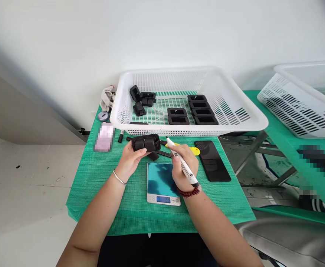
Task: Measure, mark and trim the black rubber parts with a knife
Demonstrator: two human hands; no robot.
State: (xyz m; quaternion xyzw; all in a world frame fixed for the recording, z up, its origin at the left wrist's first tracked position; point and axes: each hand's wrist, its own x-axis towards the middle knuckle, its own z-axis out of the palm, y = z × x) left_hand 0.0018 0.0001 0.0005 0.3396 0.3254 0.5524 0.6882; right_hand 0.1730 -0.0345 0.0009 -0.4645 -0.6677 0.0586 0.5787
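Observation:
My left hand grips a black plastic part and holds it just above the green mat, in front of the white basket. My right hand is closed around a white marker pen, whose tip points up and left toward the black part, a short gap away. Both hands hover over the far end of a small digital scale with a shiny blue-green plate and a lit display. Several more black parts lie in the basket, some in neat rows, some loose at its left end.
A black phone lies right of the scale. A yellow object peeks from behind my right hand. A blurred pink item, a dark marker and a round metal object sit at the left. A second white basket stands on the neighbouring table.

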